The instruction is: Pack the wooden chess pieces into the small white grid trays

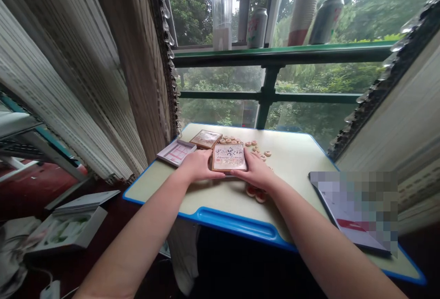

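Observation:
Both hands grip a Chinese chess box (229, 157) by its two sides, its printed lid facing up. My left hand (197, 165) is closed on the left edge, thumb along the front. On the right edge, my right hand (256, 168) is closed the same way. Behind the left hand lie a second brown box piece (206, 138) and a shallow white tray (177, 151) with red lines. Round wooden chess pieces (263, 157) are scattered behind and right of the box. A few more pieces (256, 193) lie under my right wrist.
The cream table (292, 152) has a blue rim and a blue front groove (237, 223). A dark-edged flat case (347, 212), partly blurred out, rests at the right. Cans (257, 27) and cups stand on the window ledge; an open white box (68, 230) is at lower left.

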`<state>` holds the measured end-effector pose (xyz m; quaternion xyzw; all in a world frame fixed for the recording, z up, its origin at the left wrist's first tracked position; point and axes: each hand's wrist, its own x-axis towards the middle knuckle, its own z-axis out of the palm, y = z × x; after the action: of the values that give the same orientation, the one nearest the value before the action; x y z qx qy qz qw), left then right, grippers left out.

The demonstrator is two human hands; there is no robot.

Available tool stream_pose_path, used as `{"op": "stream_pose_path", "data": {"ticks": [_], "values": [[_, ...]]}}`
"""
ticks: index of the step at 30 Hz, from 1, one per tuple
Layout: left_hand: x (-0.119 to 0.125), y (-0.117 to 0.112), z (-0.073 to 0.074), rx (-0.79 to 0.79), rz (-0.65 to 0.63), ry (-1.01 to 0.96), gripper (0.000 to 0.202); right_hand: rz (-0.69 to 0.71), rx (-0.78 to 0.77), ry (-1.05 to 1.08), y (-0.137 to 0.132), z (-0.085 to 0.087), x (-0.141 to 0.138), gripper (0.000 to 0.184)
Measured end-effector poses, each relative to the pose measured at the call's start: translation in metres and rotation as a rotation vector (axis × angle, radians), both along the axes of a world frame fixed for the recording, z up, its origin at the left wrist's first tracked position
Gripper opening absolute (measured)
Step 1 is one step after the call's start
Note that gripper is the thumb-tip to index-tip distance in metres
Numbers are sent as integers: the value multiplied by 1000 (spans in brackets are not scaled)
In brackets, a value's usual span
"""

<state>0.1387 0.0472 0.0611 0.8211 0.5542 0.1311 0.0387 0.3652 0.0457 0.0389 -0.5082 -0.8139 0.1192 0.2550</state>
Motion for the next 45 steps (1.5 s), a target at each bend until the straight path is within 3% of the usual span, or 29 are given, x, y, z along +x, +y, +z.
{"op": "stream_pose_path", "data": {"ticks": [8,11,21,36,45], "values": [[-4,2,0,-72,-66,-2,78,-53,-106,-162,0,-1,-1,103],[-3,2,0,-83,-31,-10,78,-47,-120,-188,0,-1,-1,104],[-2,5,-9,-86,31,-7,118,-59,-132,-227,-1,0,-3,108],[-1,8,-9,-161,20,-2,110,-53,-165,-260,3,0,-3,116],[0,9,-14,-104,28,3,115,-32,-64,-220,4,-3,-2,109]]}}
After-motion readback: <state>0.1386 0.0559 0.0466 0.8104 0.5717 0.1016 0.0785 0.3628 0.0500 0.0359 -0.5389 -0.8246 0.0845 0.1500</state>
